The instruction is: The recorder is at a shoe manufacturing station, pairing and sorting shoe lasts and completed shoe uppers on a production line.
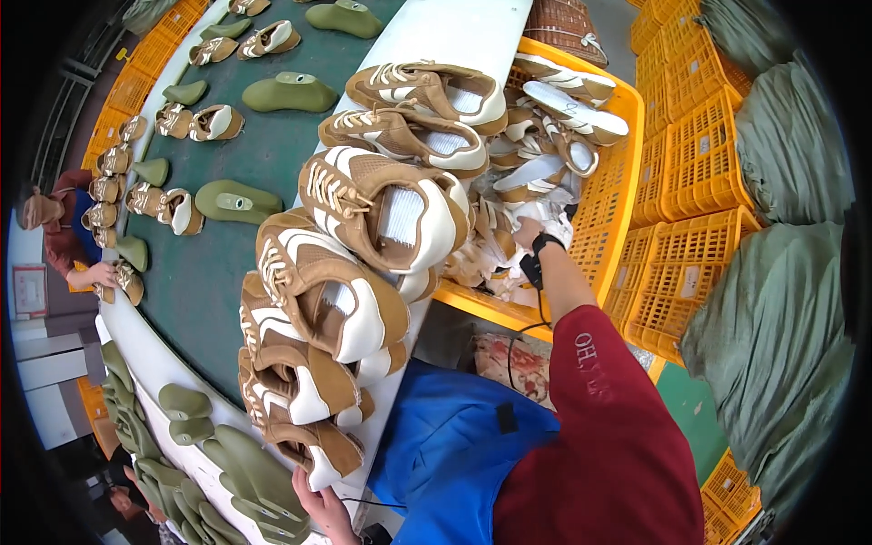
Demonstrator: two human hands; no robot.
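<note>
The right hand reaches into the yellow crate, and its fingers are buried among the tan and white shoe uppers there; I cannot tell if they are closed on one. The left hand rests at the near end of a stacked row of about 6 uppers on the white belt edge, fingers loosely open just under the lowest upper. Judging from this, part of the crate is already unloaded, and many uppers remain beyond the right fingers. Green shoe lasts lie on the belt further away.

Bright even light, sharp, fisheye-warped edges
</note>
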